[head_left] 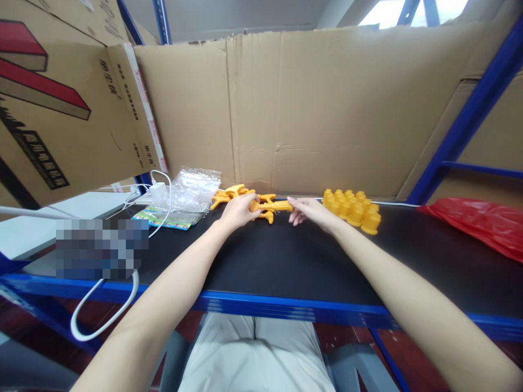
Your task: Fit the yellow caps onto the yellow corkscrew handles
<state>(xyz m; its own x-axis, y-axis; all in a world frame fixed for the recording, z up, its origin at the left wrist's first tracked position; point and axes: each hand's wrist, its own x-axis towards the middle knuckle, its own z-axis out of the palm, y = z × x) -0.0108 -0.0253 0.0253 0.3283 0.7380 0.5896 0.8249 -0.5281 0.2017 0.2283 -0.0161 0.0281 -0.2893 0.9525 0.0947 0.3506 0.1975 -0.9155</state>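
Between my two hands, above the black tabletop, lies a yellow plastic stick-like piece [278,206], roughly level. My left hand [240,211] is closed around its left end. At its right end, my right hand [307,212] pinches the tip with thumb and index finger, the other fingers curled below. Behind my left hand are several yellow branched plastic pieces [235,190] in a loose pile, partly hidden by the hand. Another yellow piece [267,216] shows just under the held one. Right of my right hand stand several yellow cup-shaped pieces [355,212] in close rows.
A clear plastic bag [196,188] and a colourful packet [174,218] lie at the left, beside a white charger [158,193] with cables. A red plastic bag [478,223] is at the far right. Cardboard [327,114] walls the back; a blue rail [281,307] edges the front.
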